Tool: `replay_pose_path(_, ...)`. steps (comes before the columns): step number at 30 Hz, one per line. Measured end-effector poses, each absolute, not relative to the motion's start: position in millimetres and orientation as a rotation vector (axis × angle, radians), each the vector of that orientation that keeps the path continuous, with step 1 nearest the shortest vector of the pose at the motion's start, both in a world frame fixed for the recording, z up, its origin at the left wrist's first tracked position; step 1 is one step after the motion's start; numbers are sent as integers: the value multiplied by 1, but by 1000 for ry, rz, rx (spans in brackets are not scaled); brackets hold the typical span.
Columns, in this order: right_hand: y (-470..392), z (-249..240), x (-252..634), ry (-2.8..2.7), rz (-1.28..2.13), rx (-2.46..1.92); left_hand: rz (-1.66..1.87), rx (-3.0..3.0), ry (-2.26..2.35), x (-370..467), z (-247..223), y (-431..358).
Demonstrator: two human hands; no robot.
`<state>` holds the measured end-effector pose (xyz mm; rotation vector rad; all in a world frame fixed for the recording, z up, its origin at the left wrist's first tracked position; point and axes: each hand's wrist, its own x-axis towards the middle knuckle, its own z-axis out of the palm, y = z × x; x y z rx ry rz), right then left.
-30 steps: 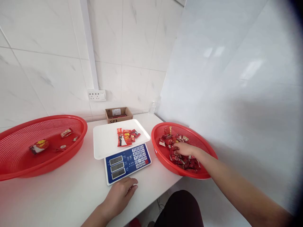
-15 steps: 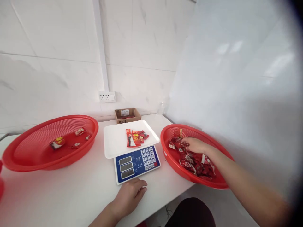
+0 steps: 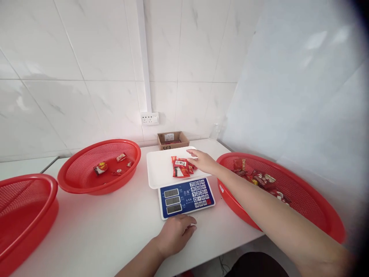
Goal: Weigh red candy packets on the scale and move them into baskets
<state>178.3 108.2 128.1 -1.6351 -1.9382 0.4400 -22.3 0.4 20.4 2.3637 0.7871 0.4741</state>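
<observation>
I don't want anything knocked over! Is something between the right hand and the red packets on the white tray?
No, nothing visible is in the way. The right hand is over the white tray, close beside the red packets; I can't tell whether it touches them.

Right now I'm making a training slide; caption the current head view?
Right hand over red packets on the white tray of a scale, left hand near its front edge, red baskets either side.

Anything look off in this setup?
Yes: the right-hand basket. Its near right part appears to jut past the front edge of the table, so it may be partly unsupported. Nothing looks spilled.
</observation>
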Motion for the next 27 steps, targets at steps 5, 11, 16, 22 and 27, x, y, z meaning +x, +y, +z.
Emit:
replay_pose_path(5, 105, 101, 163, -2137, 410, -1686, 484, 2380, 760, -22, 20, -2)
replay_pose_path(11, 93, 102, 153, -2079, 276, -1597, 479, 2398, 744, -22, 19, -2)
replay_pose_path(16, 33, 103, 158, -1657, 193, -1428, 499, 2394, 756, -22, 20, -2)
replay_pose_path(22, -44, 33, 170, -1475, 411, -1496, 503, 2470, 694, -20, 22, -5)
replay_pose_path(27, -55, -2, 175, -1416, 673, -1548, 530, 2483, 641, -20, 19, -4)
